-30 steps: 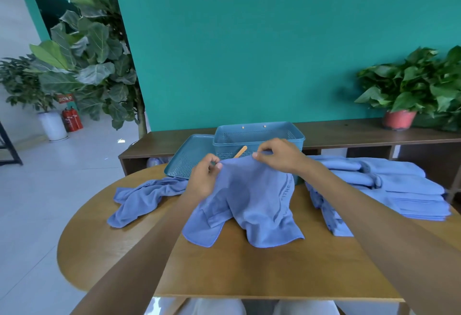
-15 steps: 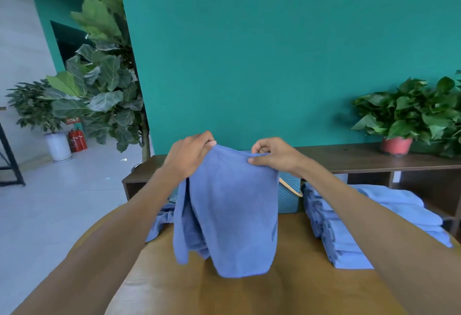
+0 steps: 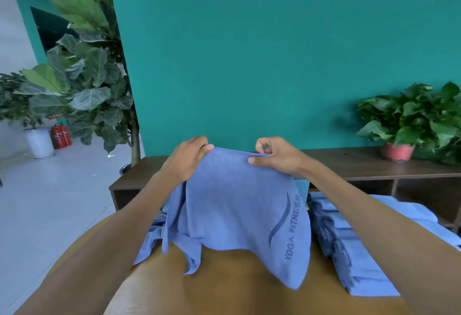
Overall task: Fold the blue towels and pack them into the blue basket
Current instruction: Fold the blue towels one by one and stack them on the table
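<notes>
Blue towel [image 3: 239, 205] between two pinching hands

Both hands, left hand [image 3: 185, 158] and right hand [image 3: 277, 156], pinch a raised blue towel [image 3: 239, 205]. Bare wooden table [image 3: 224, 287] lies open below the grip. A towel stack [image 3: 361, 259] crowds its right; the blue basket [image 3: 302, 191] stands just behind.

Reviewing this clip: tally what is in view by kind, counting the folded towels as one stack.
Hands: 2, left hand and right hand
Held towel: 1
Loose towel: 1
Towel stack: 1
Basket, mostly hidden: 1
Plants: 3
Fire extinguisher: 1
Total: 10
</notes>
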